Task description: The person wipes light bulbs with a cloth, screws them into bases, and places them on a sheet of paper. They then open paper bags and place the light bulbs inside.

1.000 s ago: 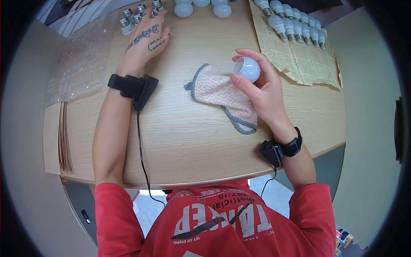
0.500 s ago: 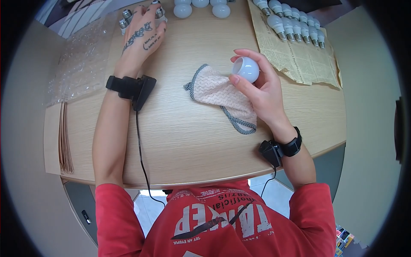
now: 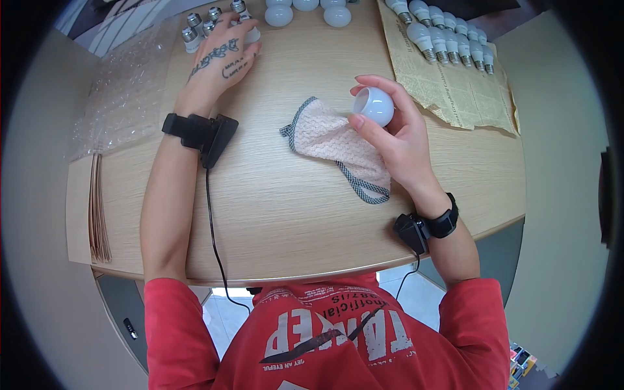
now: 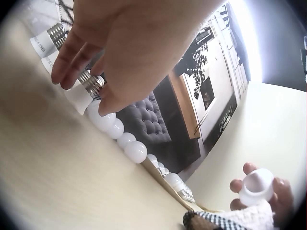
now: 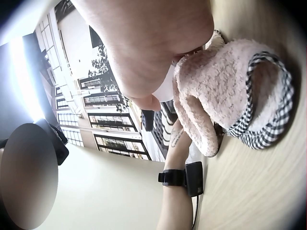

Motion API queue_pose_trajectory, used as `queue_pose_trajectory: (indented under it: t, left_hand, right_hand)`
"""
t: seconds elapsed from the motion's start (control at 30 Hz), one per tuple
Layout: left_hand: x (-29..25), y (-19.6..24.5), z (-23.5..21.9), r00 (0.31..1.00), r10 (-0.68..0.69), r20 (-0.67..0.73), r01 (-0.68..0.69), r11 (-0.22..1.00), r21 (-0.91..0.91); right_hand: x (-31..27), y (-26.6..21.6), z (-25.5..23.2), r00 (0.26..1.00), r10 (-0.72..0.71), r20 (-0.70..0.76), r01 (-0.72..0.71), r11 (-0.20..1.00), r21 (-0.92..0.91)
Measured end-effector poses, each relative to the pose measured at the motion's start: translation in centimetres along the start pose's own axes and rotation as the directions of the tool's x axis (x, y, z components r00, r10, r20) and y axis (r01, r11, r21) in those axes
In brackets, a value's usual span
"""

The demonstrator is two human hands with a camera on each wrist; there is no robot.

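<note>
In the head view the right hand (image 3: pixel 404 140) grips a white, hollow bulb cover (image 3: pixel 383 107) between thumb and fingers, its opening facing left. A pink cloth with a checked edge (image 3: pixel 331 140) lies bunched beneath that hand; in the right wrist view the cloth (image 5: pixel 216 86) rises close against the palm. At the upper left, the left hand (image 3: pixel 221 55) reaches over several white bases with metal screw caps (image 3: pixel 191 39). The left wrist view shows its extended fingers and thumb around a screw cap (image 4: pixel 92 85); whether they touch it is unclear.
White round covers (image 3: pixel 279 15) stand at the back middle. Several bulbs (image 3: pixel 421 39) lie in rows on brown printed paper (image 3: pixel 455 97) at the back right. Clear plastic wrap (image 3: pixel 123 97) and folded brown paper (image 3: pixel 97 214) are at the left. A cable (image 3: pixel 214 227) trails from the left wrist.
The left hand shifted slightly left over the bases, then back right, so more screw caps show than half a second ago. The right hand, cover and cloth have barely moved.
</note>
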State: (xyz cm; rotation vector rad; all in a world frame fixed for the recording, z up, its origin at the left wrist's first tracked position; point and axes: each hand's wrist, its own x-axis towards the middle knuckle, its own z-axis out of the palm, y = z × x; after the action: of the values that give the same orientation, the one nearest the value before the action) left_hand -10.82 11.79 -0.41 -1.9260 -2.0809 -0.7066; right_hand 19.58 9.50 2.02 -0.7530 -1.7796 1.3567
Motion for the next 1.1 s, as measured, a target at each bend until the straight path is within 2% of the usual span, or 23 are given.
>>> queue_pose_trajectory:
  t: [0.13, 0.43, 0.53, 0.63, 0.73, 0.83, 0.93, 1.03, 1.1]
  left_hand:
    - [0.2, 1.2, -1.5, 1.0, -0.008, 0.023, 0.008, 0.999, -0.042]
    - [0.1, 1.4, -1.3, 0.998, 0.031, 0.05, -0.026, 0.995, -0.091]
    - [0.2, 3.2, -2.2, 0.989, -0.023, 0.145, 0.056, 0.973, -0.226]
    - [0.0, 5.2, -2.9, 0.99, 0.05, 0.129, -0.002, 0.94, -0.342]
    - [-0.1, 7.3, -4.3, 0.974, 0.056, 0.221, 0.064, 0.863, -0.502]
    - [-0.4, 8.4, -4.5, 0.957, 0.168, 0.237, 0.067, 0.666, -0.743]
    - [-0.9, 10.2, -5.5, 0.924, 0.194, 0.329, 0.18, 0.539, -0.823]
    - [-1.4, 11.5, -5.4, 0.897, 0.205, 0.391, 0.262, 0.466, -0.845]
    - [-1.5, 12.0, -5.5, 0.902, 0.178, 0.393, 0.277, 0.459, -0.844]
  right_hand:
    - [-0.1, 0.0, 0.0, 1.0, 0.009, 0.0, -0.009, 1.0, 0.002]
    - [0.0, 0.1, 0.0, 1.0, 0.004, -0.001, -0.004, 1.0, 0.004]
    - [0.0, -0.1, 0.0, 1.0, 0.016, -0.003, -0.016, 1.0, 0.023]
    - [0.0, 0.0, 0.1, 1.0, 0.014, -0.018, -0.014, 0.999, 0.045]
    - [0.0, 0.1, 0.0, 0.999, 0.025, -0.047, -0.022, 0.998, 0.061]
    - [0.0, -0.2, -0.1, 0.994, 0.051, -0.095, -0.041, 0.994, 0.105]
    - [0.0, -0.1, -0.2, 0.99, 0.019, -0.139, -0.005, 0.995, 0.096]
    - [0.0, -0.1, -0.2, 0.984, -0.04, -0.174, 0.057, 0.994, 0.095]
    - [-0.1, -0.1, -0.2, 0.983, -0.064, -0.173, 0.083, 0.99, 0.11]
